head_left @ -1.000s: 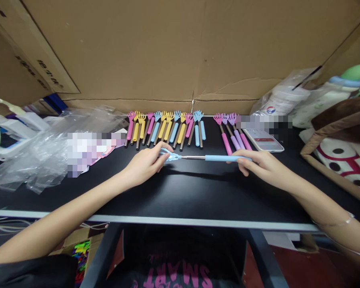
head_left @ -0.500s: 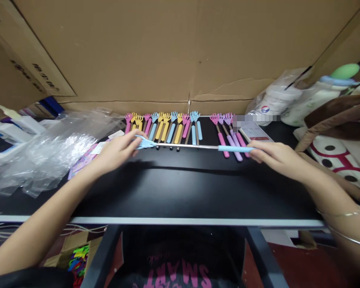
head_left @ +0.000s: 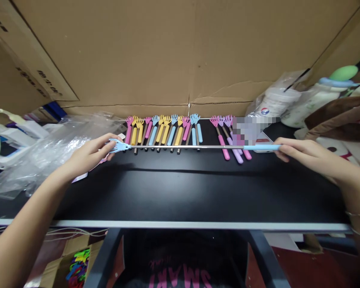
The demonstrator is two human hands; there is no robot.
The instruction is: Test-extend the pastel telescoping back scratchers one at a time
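Observation:
A light blue telescopic back scratcher (head_left: 186,147) is stretched out level above the black table, its thin metal rod long between the two ends. My left hand (head_left: 91,154) pinches its claw-shaped head. Its blue handle end is gripped by the fingers of my right hand (head_left: 300,156). Behind the rod lies a row of short back scratchers (head_left: 163,134) in pink, yellow and blue, heads toward the cardboard. Another group of pink and purple back scratchers (head_left: 228,140) rests to the right of that row.
Clear plastic bags (head_left: 54,148) lie on the left, near a white device with cables (head_left: 21,128). At right are a cup in a plastic bag (head_left: 279,102), a bottle (head_left: 330,96) and a bag. Cardboard (head_left: 168,52) walls the back. Below stands a box of colourful pieces (head_left: 79,264).
My hands have moved apart, the left one leftward and the right one rightward. The metal rod of the blue back scratcher has become longer between them.

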